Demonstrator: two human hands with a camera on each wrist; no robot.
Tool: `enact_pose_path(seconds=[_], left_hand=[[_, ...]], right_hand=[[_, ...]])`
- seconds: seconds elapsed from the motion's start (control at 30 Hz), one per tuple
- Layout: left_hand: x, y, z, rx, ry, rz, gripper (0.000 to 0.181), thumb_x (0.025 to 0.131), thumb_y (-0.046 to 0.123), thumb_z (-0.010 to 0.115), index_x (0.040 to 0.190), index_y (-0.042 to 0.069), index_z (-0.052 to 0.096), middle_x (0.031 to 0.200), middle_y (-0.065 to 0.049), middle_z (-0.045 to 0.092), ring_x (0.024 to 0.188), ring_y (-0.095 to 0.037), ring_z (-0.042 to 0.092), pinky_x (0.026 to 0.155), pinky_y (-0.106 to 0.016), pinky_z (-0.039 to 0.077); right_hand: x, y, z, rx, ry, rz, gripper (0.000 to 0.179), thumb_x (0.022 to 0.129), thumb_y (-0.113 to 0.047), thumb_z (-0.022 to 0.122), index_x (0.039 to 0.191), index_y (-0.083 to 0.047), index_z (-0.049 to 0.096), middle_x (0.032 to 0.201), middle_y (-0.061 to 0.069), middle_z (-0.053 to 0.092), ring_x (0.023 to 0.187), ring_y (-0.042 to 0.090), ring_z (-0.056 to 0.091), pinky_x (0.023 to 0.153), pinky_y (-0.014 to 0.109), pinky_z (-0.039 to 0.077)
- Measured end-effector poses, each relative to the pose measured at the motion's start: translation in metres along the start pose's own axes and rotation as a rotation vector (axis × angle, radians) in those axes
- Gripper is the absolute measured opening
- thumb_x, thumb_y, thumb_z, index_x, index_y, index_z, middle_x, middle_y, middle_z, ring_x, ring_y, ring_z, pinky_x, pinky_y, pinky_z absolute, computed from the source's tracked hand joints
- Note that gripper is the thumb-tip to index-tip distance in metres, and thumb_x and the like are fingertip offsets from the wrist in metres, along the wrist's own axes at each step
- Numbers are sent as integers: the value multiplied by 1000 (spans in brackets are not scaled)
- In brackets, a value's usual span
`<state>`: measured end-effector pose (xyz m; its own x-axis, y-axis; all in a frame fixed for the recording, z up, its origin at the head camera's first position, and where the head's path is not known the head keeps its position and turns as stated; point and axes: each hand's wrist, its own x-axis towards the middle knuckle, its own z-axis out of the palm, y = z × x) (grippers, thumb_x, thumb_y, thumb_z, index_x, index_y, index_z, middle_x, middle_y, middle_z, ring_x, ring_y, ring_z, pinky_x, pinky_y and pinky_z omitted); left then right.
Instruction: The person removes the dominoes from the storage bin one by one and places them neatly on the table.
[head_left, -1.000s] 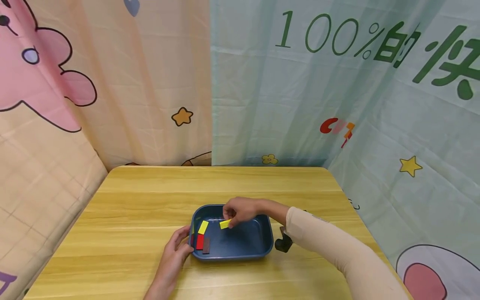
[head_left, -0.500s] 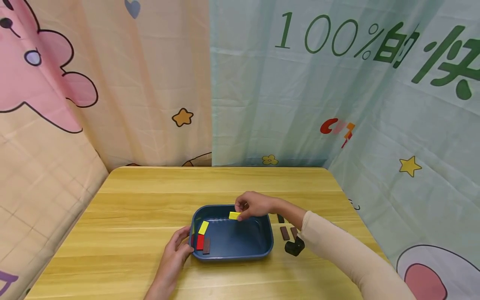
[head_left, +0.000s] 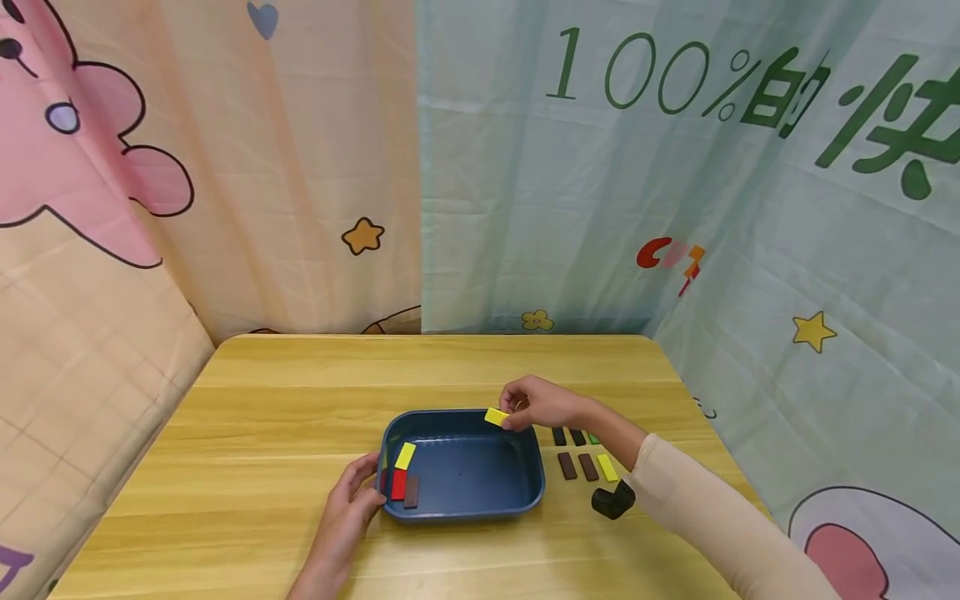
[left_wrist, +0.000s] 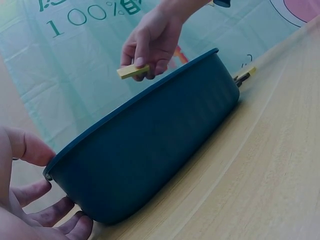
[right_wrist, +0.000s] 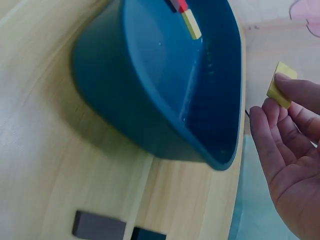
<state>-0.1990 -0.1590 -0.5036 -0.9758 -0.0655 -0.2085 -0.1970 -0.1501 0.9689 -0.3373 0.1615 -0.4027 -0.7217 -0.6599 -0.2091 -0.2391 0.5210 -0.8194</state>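
My right hand (head_left: 543, 404) pinches a yellow domino block (head_left: 496, 417) between thumb and fingers, above the far right rim of a blue plastic tub (head_left: 480, 515). The right wrist view shows that block (right_wrist: 282, 84) held at the fingertips. At the tub's left end, my left hand (head_left: 347, 510) grips the wall; in the left wrist view its thumb (left_wrist: 37, 150) lies at the rim, with the fingers against the outside. Inside the tub, by the left wall, lie a yellow block (head_left: 405, 456), a red block (head_left: 399, 485) and a brown block (head_left: 411, 492).
Right of the tub, two rows of similar blocks lie on the wooden table (head_left: 262, 433): black (head_left: 558, 436) and green (head_left: 594, 437) behind, brown (head_left: 567, 466) and yellow (head_left: 607, 467) in front. A black wrist-worn device (head_left: 613, 500) hangs under my right forearm. Printed curtains enclose the table.
My right hand has lifted the yellow block from inside the tub and carried it right and back to the far rim. More blocks on the right are uncovered. The left hand stays put.
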Motion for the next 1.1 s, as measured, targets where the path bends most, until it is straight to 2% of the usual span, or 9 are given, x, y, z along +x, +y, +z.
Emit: enact_pose_path(seconds=[0.27,0.53,0.67,0.8,0.93,1.1], left_hand=[[1,0,-1,-5,-7,4,63,92,-5,49,154,1,37,156,-23,37,132,-33,42,90,-16,45],[1,-1,2,-16,-14,-11,63,93,-5,49,154,0,36,157,-24,36,132,-35,42,89,-16,46],[-1,-1,3,-28,-17,-2,64,91,-7,49,154,-1,36,156,-24,37,132,-34,42,90,-16,46],[0,-1,2,-34,-11,3,64,91,-8,48,153,-1,36,156,-24,36,132,-34,42,90,-16,46],[2,-1,0,-23,-13,-4,64,93,-7,48,155,-1,34,157,-25,34,133,-34,41,90,-16,46],[1,0,0,2,-5,-16,65,93,-6,48,156,0,33,158,-25,33,130,-35,44,88,-15,46]], right_hand=[[-20,22,-3,63,112,2,15,96,-8,72,99,0,59,86,7,58,79,24,59,75,39,54],[-39,44,-8,147,156,17,14,99,-7,68,99,1,57,84,7,58,80,28,60,80,46,55],[-52,56,-9,200,225,46,14,99,-7,67,99,1,55,87,9,59,88,39,64,88,56,54],[-66,69,-14,228,295,98,16,98,-8,68,100,2,55,90,11,59,96,49,63,90,58,53],[-81,85,-20,231,349,152,17,98,-8,69,101,1,55,93,12,57,98,44,64,92,55,54],[-96,98,-23,255,362,166,15,98,-4,68,100,3,54,90,11,55,97,39,65,92,52,55]])
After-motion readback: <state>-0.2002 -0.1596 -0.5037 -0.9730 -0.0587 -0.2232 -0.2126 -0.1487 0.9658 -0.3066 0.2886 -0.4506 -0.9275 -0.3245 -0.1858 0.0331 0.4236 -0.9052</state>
